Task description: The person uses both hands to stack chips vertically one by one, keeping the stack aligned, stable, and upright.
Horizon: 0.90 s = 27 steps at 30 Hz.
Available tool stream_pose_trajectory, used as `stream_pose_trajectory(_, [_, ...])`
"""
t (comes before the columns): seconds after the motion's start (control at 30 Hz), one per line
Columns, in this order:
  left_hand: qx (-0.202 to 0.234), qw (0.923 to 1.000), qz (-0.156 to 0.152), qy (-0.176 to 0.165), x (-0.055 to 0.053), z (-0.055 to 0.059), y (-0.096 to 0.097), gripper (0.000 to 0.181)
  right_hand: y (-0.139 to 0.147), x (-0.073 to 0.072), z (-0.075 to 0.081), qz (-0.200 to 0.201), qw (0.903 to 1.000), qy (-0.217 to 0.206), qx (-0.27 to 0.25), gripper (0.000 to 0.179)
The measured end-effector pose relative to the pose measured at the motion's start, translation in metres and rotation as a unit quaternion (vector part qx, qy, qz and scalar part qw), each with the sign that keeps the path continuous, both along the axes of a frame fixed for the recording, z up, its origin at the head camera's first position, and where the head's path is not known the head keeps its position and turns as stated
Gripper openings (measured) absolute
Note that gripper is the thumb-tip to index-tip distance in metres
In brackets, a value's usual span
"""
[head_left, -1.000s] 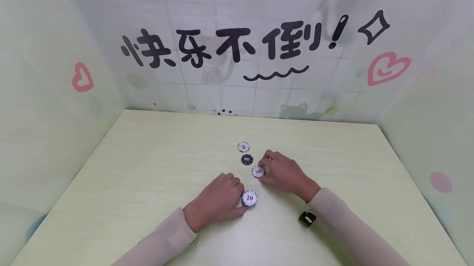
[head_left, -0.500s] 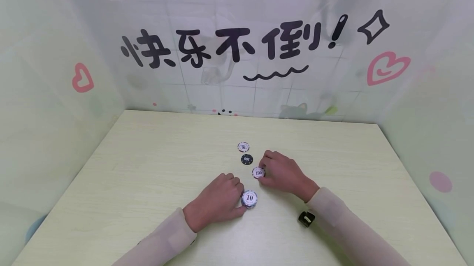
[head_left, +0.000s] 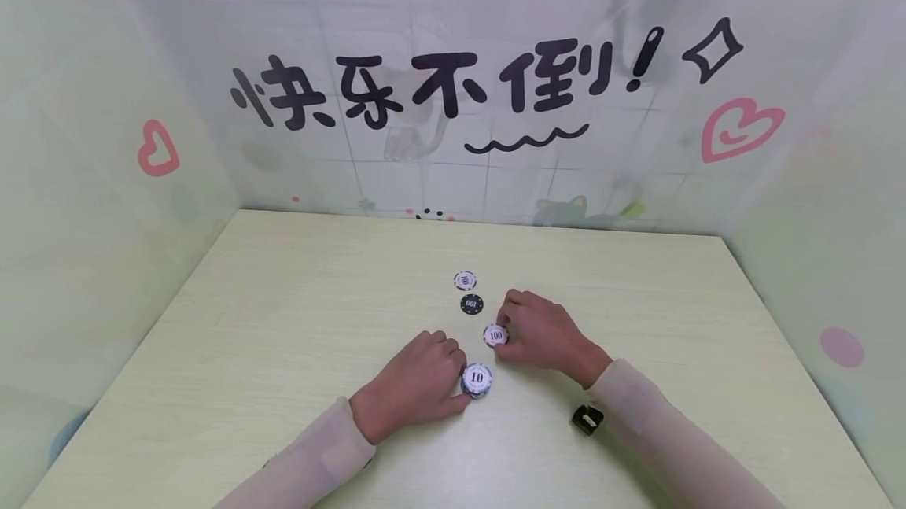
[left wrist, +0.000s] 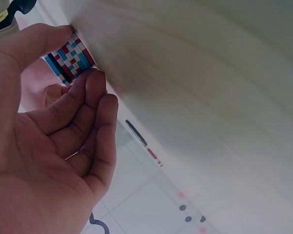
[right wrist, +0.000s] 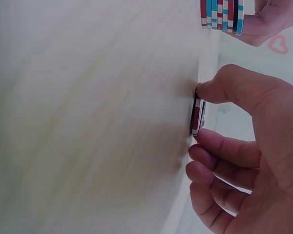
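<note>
In the head view my left hand (head_left: 419, 383) holds a short stack of poker chips (head_left: 476, 380), its top one white and marked 10, by the sides between thumb and fingers. The left wrist view shows the stack's red, blue, white and black edges (left wrist: 71, 58). My right hand (head_left: 541, 336) pinches a white poker chip marked 100 (head_left: 495, 335), just behind the stack; from the side, dark and red-white edges (right wrist: 198, 117) show low at the table surface. Farther back a black 100 chip (head_left: 472, 304) and a white 100 chip (head_left: 465, 281) lie flat, close together.
All of this is on a pale wood-grain table (head_left: 311, 281). A small black object (head_left: 587, 419) sits beside the right sleeve (head_left: 637, 407). Behind the table hangs a white printed backdrop (head_left: 396, 178) with black lettering, and similar sheets enclose both sides.
My right hand has slid the white 100 chip slightly nearer to me, towards the stack. The left hand and its stack stay where they were.
</note>
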<state>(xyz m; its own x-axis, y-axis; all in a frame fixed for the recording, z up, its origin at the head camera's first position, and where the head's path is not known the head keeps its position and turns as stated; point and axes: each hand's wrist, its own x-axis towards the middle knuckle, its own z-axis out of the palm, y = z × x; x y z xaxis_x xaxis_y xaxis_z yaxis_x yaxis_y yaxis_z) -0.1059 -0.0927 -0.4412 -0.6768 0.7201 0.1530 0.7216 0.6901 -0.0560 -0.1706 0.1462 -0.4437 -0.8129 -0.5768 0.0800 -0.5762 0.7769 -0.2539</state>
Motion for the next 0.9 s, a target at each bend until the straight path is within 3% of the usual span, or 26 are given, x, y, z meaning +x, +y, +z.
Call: stream_pose_trajectory(0.9, [0.003,1.0,0.0,-0.002,0.001,0.001,0.001,0.037,0.006,0.02,0.004,0.031,0.9978,0.043,-0.039,0.03])
